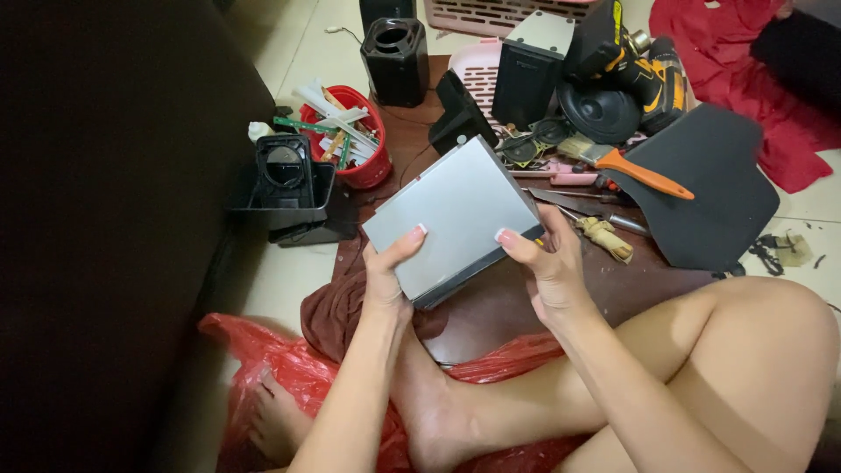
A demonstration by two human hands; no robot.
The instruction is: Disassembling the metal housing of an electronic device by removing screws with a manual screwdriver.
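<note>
I hold a flat grey rectangular device [451, 210], like a slim metal drive case, tilted above a low brown board [491, 307]. My left hand [385, 271] grips its near left corner with the thumb on top. My right hand [543, 263] grips its near right edge, thumb resting on the grey face. Both hands are closed on it. My crossed bare legs [701, 350] lie below the hands.
A red basket [355, 140] of sticks and strips stands at the left, next to a black open box [285, 175]. Behind are black speakers [396, 57], a pink crate [491, 79], a yellow-black drill [648, 74], a brush with an orange handle [631, 166], a black sheet [710, 188], red cloth [745, 61] and a red plastic bag [289, 377].
</note>
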